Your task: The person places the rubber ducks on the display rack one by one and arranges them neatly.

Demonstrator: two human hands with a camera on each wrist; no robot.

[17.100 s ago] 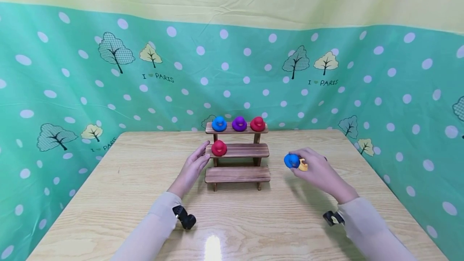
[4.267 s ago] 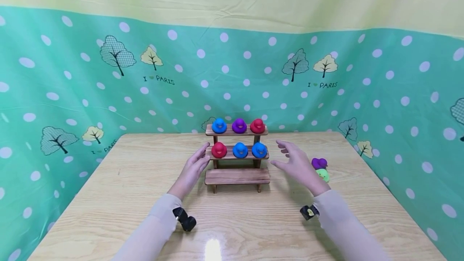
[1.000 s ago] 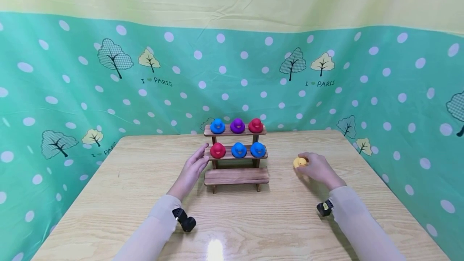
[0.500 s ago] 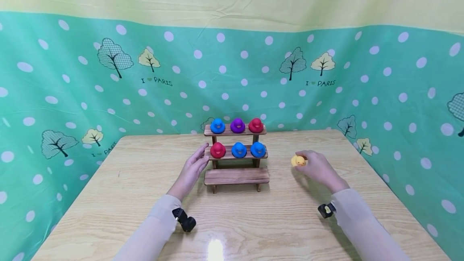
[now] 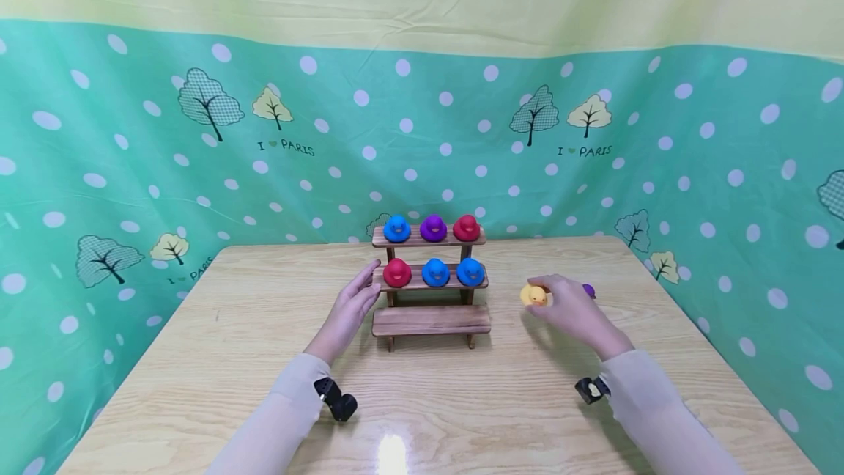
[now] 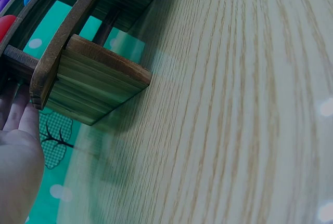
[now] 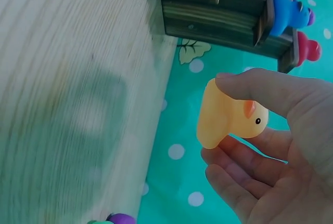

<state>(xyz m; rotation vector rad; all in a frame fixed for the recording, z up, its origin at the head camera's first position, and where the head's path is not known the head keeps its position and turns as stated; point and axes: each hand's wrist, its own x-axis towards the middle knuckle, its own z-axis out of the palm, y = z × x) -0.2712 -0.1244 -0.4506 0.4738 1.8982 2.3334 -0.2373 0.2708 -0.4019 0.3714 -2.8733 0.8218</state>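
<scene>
My right hand [image 5: 572, 310] pinches a yellow rubber duck [image 5: 534, 295] between thumb and fingers, to the right of a three-tier wooden stand [image 5: 431, 319]. In the right wrist view the duck [image 7: 223, 112] is tipped on its side relative to the frame, orange beak and one eye showing. My left hand [image 5: 346, 314] has its fingers extended at the stand's left end, fingertips right at the middle tier. The top tier bears a blue duck [image 5: 397, 229], a purple duck [image 5: 434, 229] and a red duck [image 5: 467, 228]. On the middle tier sit a red duck [image 5: 397, 273] and two blue ducks [image 5: 436, 273].
Partly hidden behind my right hand, another purple duck [image 5: 589, 290] lies on the wooden table [image 5: 264, 299]. Beside it in the right wrist view, a green thing [image 7: 100, 222] peeks in at the lower edge. A green dotted cloth [image 5: 343, 130] hangs behind the table.
Since the oldest frame, two blue ducks have come onto the middle tier. My right hand has since taken the yellow duck and moved it left, uncovering a purple duck. My left hand stays put.
</scene>
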